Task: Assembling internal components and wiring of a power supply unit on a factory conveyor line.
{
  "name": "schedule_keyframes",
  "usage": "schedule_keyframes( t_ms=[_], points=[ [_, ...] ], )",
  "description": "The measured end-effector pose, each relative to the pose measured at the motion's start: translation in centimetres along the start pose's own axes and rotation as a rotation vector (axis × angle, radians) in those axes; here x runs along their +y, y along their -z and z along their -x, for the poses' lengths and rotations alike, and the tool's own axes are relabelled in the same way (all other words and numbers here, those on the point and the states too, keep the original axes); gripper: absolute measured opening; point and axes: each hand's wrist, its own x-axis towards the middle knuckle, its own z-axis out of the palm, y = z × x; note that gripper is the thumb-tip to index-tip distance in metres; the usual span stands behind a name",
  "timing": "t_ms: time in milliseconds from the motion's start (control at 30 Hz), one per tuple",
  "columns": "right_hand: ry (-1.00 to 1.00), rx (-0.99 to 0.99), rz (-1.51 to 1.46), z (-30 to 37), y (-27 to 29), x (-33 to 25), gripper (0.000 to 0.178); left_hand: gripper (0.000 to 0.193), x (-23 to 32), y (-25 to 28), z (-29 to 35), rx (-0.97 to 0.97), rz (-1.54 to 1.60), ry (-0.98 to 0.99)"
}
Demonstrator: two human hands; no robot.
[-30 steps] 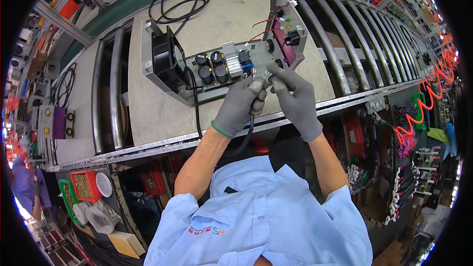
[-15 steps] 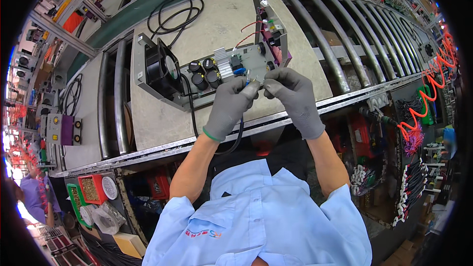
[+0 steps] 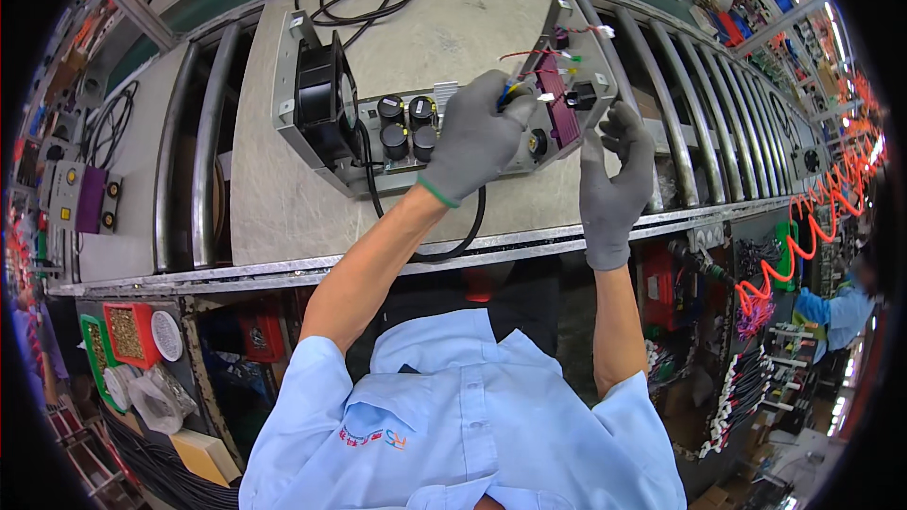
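Observation:
Both hands wear grey gloves. My left hand (image 3: 477, 142) is closed round the wire ends (image 3: 510, 93) of a black cable, blue and yellow among them, above an open metal chassis (image 3: 350, 179). The hand hides part of the circuit board. A black fan (image 3: 321, 99) fills the chassis's left end, with several black capacitors (image 3: 394, 140) beside it. At the right end stands a panel with a purple face (image 3: 559, 99), with thin red wires (image 3: 529, 53) at its top. Just right of that panel, my right hand (image 3: 616, 184) has thumb and fingers apart, holding nothing visible.
The chassis rests on a pale board (image 3: 255, 217) between metal rollers (image 3: 671, 113). A coiled black cable (image 3: 364, 0) lies behind. Red coiled hose (image 3: 803, 246) hangs at the right. A red bin (image 3: 132, 335) of small parts is at lower left; another person (image 3: 841, 312) is far right.
My hands have parted. The left moved up over the chassis with the wires, while the right let go and moved right beside the end panel. The whole view has shifted too.

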Motion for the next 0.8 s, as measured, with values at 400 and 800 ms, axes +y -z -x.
schedule_keyframes(
  t_ms=[400,800],
  points=[
    [-0.115,-0.242,0.016,-0.2,-1.3,1.7,0.015,0.020,-2.1,-2.0,-1.0,0.033,0.040,-0.166],
    [-0.050,-0.202,0.012,-0.1,-1.6,2.0,0.017,0.022,-1.6,-1.4,-1.1,-0.020,0.089,-0.149]
  ],
)
